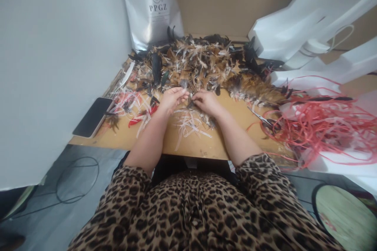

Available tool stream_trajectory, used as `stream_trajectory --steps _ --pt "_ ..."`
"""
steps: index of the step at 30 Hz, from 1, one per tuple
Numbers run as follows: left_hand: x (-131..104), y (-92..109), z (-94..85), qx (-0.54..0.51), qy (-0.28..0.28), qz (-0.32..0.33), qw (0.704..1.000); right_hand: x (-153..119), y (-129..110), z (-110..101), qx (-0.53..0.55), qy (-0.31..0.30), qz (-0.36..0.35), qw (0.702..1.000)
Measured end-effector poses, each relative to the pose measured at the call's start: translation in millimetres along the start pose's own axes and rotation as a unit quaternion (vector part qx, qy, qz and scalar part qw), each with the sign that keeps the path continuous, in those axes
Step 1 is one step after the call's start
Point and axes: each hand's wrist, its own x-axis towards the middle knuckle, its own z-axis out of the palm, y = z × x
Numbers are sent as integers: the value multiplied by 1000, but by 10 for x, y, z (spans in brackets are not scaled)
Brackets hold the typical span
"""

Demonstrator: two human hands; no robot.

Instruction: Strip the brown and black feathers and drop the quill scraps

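Left hand (pixel 173 99) pinches a grey feather (pixel 184 83); right hand (pixel 207 102) pinched narrow, can't tell from where I stand on what. Keep grip light, clear of feather pile (pixel 203 59).

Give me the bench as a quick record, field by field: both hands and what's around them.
Left hand: left hand pinching a small grey feather
Right hand: right hand beside it, fingers bent; grip too small to tell
Beyond hands: heap of brown and black feathers
Between forearms: loose white strips on the table
Person's left: dark-screened phone
Person's right: scissors, tangled red ribbon
Behind heap: silver bag marked PPGZ
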Motion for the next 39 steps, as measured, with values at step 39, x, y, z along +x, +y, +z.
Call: stream_trajectory --steps 39 --pt "-12 10 22 177 -9 92 980 -5 -148 -146 108 0 46 993"
